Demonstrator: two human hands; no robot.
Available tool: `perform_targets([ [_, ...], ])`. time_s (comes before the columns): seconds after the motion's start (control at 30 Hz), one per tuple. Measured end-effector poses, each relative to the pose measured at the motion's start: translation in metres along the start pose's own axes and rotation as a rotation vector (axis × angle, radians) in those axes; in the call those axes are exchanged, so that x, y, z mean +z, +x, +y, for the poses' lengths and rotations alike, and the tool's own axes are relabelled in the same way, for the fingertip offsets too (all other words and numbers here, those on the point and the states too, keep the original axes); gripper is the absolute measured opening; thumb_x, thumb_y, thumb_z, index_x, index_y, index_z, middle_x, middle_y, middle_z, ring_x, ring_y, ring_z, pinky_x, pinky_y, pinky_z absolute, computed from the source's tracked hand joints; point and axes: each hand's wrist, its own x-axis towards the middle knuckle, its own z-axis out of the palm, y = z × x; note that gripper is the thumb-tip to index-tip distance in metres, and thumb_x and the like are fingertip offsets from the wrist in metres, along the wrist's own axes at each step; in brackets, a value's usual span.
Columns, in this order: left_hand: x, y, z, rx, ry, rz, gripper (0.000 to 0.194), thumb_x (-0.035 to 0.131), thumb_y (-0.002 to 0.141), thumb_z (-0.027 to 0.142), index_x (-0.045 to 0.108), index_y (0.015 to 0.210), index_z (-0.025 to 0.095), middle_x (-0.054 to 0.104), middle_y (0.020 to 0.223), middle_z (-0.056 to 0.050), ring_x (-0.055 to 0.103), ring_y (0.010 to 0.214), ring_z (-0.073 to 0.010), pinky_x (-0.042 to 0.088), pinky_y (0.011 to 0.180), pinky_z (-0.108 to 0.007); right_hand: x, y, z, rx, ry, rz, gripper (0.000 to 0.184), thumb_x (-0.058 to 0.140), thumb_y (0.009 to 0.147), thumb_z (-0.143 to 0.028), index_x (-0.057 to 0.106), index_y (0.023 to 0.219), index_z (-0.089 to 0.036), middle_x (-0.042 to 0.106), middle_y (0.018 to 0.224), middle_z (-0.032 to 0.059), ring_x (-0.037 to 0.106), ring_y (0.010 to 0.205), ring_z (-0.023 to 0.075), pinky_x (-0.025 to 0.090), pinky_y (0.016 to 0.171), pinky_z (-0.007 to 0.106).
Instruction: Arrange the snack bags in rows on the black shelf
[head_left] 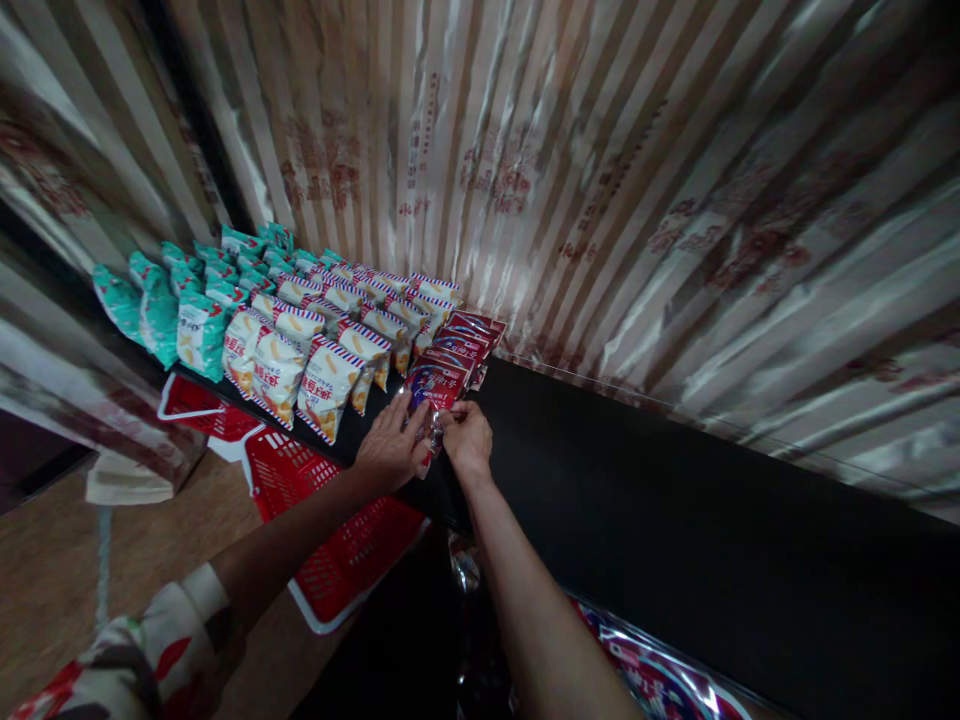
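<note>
Front packet (pixel 442 378), glossy red-purple plastic, white lettering partly blurred, ends a row on the black counter (pixel 600 450). Left hand (pixel 391 440): grip wide, fingers spread on its left edge. Right hand (pixel 466 436): grip narrow, pinching its lower right. Alongside: puffy white snack bags (pixel 327 385), red Chinese characters, striped crimped tops; teal bags (pixel 201 332).

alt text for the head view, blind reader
Left hand and right hand touch a dark red packet at the front of a row on a black table, beside white bags and teal bags; red baskets below, pleated sheeting behind.
</note>
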Motion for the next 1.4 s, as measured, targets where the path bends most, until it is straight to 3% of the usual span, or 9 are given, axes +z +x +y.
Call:
perform_targets([
  [0.23,-0.008,0.016,-0.005,-0.021,-0.054,-0.059,0.058,0.051,0.085,0.032,0.036,0.138,0.017,0.025,0.149,-0.017,0.019,0.139,-0.0317,0.025,0.108,-0.049,-0.002,0.007,-0.007,0.029,0.000,0.000,0.011,0.056,0.078,-0.031,0.058,0.087,-0.024,0.068,0.083,0.0011,0.062,0.078,0.0180,0.041,0.069,0.027],
  [0.43,-0.009,0.016,-0.006,0.006,-0.053,-0.001,0.054,0.050,0.085,0.031,0.039,0.136,0.018,0.026,0.148,-0.017,0.019,0.139,-0.0308,0.022,0.109,-0.051,-0.008,0.010,-0.015,0.114,-0.048,0.026,0.049,0.049,0.077,-0.062,0.052,0.109,-0.024,0.065,0.096,0.0072,0.062,0.085,0.0248,0.042,0.069,0.033],
  [0.57,-0.008,0.014,-0.003,0.036,-0.007,0.012,0.055,0.050,0.085,0.032,0.038,0.137,0.015,0.025,0.149,-0.018,0.017,0.139,-0.0312,0.023,0.109,-0.051,-0.009,0.019,-0.020,0.039,-0.139,0.068,0.043,0.046,0.081,-0.058,0.058,0.103,-0.023,0.059,0.107,0.0104,0.061,0.089,0.0249,0.042,0.071,0.033],
  [0.8,-0.008,0.014,0.000,0.101,0.111,0.015,0.057,0.047,0.086,0.032,0.034,0.138,0.011,0.029,0.147,-0.019,0.021,0.138,-0.0303,0.025,0.108,-0.049,-0.005,0.045,-0.025,0.039,-0.018,0.070,0.038,0.052,0.080,-0.051,0.062,0.100,-0.020,0.063,0.090,0.0070,0.061,0.085,0.0216,0.044,0.075,0.031],
  [1.0,-0.006,0.014,0.000,0.152,0.164,0.011,0.056,0.043,0.088,0.033,0.034,0.138,0.008,0.030,0.146,-0.020,0.026,0.137,-0.0294,0.030,0.107,-0.046,-0.001,0.052,-0.032,0.114,-0.039,0.101,0.048,0.057,0.077,-0.045,0.052,0.118,-0.019,0.057,0.109,0.0118,0.061,0.092,0.0239,0.045,0.077,0.033],
  [1.13,-0.007,0.014,0.000,0.162,0.139,0.027,0.056,0.042,0.089,0.033,0.034,0.138,0.009,0.030,0.147,-0.019,0.025,0.137,-0.0288,0.031,0.107,-0.046,0.002,0.051,-0.034,0.121,-0.087,0.107,0.041,0.055,0.079,-0.042,0.054,0.115,-0.022,0.048,0.119,0.0133,0.058,0.098,0.0266,0.044,0.079,0.035],
  [1.4,-0.012,0.017,0.002,0.106,0.076,-0.013,0.059,0.046,0.088,0.035,0.031,0.140,0.013,0.026,0.149,-0.017,0.021,0.138,-0.0292,0.028,0.109,-0.047,0.010,0.052,-0.023,0.105,-0.130,0.106,0.035,0.051,0.081,-0.043,0.056,0.108,-0.022,0.055,0.103,0.0076,0.059,0.088,0.0244,0.041,0.072,0.034],
])
